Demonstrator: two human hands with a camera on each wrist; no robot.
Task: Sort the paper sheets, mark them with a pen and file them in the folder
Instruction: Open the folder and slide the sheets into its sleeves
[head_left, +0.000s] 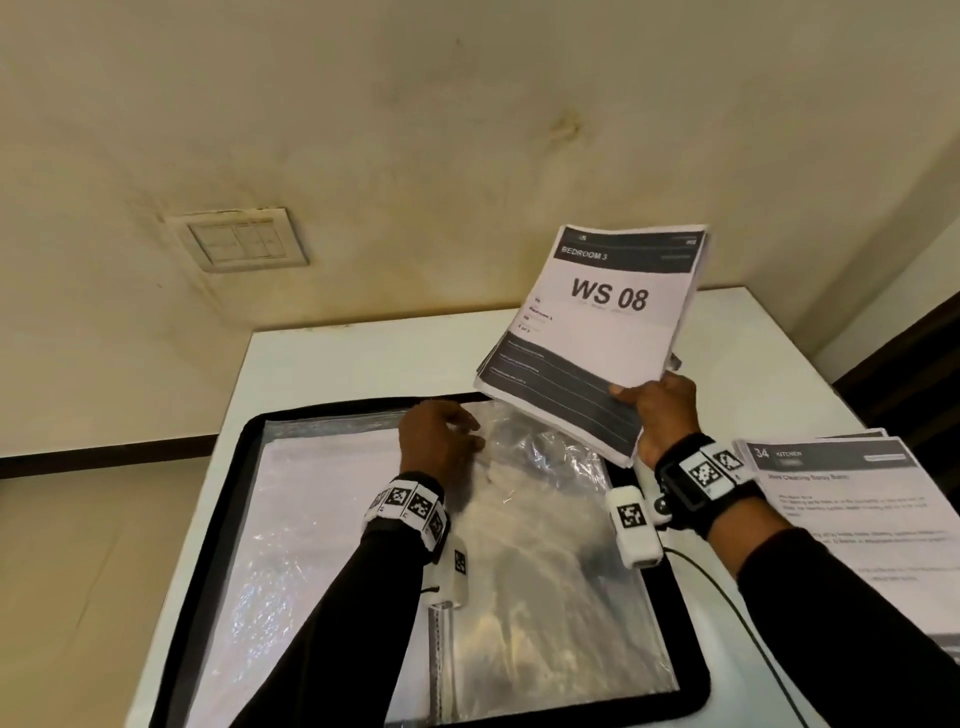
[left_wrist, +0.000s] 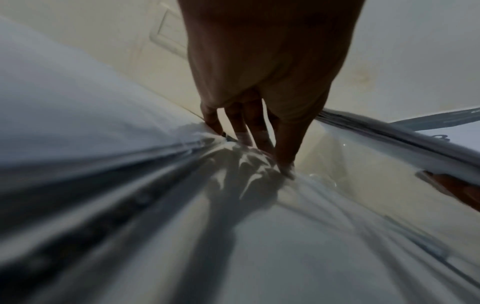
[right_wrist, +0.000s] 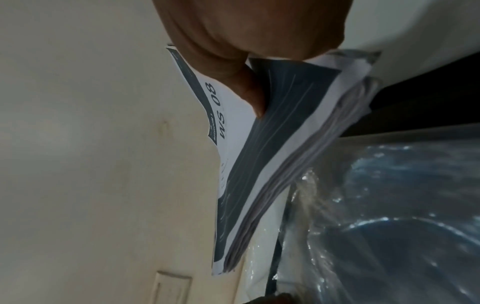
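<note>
A black-edged folder (head_left: 249, 441) lies open on the white table, with clear plastic sleeves (head_left: 540, 519) inside. My left hand (head_left: 441, 436) is at the top of a sleeve, fingertips (left_wrist: 244, 142) pinching and crumpling the plastic (left_wrist: 246, 158) at its opening. My right hand (head_left: 660, 410) holds up a thick stack of paper sheets (head_left: 597, 338) by its lower corner, thumb on top; the front sheet reads "WS 08, BEDROOM 3". The stack (right_wrist: 272, 164) hangs tilted above the folder's upper right corner. In the left wrist view the stack's edge (left_wrist: 389, 133) shows to the right. No pen is in view.
A second pile of printed sheets (head_left: 852, 519), top one headed "KITCHEN", lies on the table at right. A black cable (head_left: 727, 597) runs beside the folder. The wall with a switch plate (head_left: 244, 241) stands behind the table; floor lies left of it.
</note>
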